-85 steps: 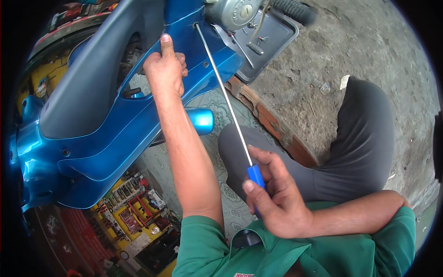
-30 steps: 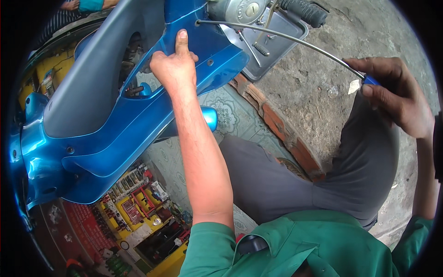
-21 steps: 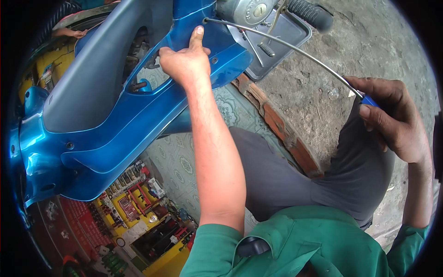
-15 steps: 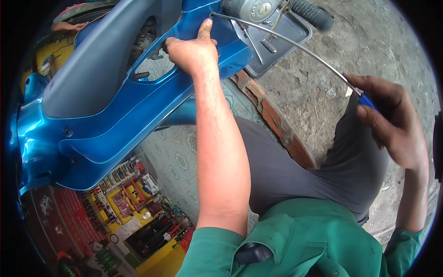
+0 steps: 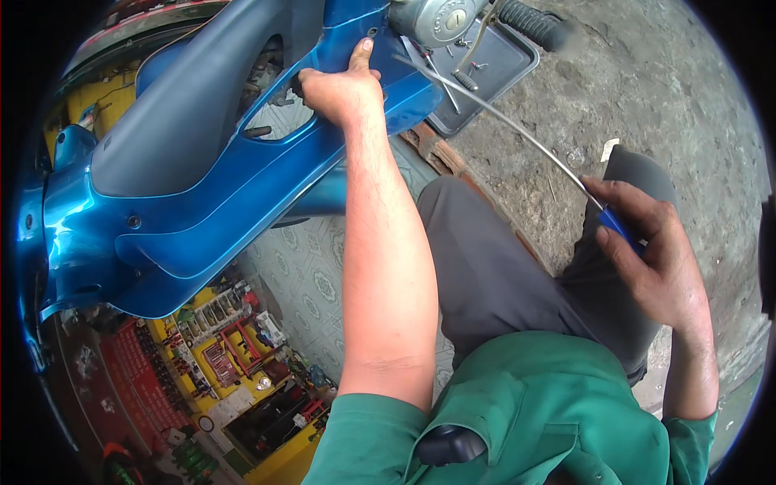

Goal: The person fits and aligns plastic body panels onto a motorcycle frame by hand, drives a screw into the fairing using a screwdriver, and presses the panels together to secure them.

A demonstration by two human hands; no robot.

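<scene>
My left hand (image 5: 347,93) grips the edge of a blue scooter body panel (image 5: 190,242) beside its oval opening, fingers curled round it and thumb pressed on the face just below a small hole (image 5: 373,31). My right hand (image 5: 651,250) holds a long screwdriver by its blue handle (image 5: 616,225). The thin shaft (image 5: 529,139) slants up to the left; its blurred tip is outside the hole, below and right of it. A grey inner panel (image 5: 178,121) adjoins the blue one, and a silver engine cover with a footpeg (image 5: 440,20) is at the top.
A grey tray (image 5: 517,73) with small parts and tools lies beyond the panel. A brick edge (image 5: 428,149) divides patterned tiles (image 5: 299,283) from rough concrete (image 5: 703,121). A yellow tool case (image 5: 218,364) is at lower left. My grey-trousered legs (image 5: 493,259) are folded below the hands.
The screwdriver tip has come out of the hole. My right hand has moved down and left since half a second ago. The other person's hand at upper left is out of sight now.
</scene>
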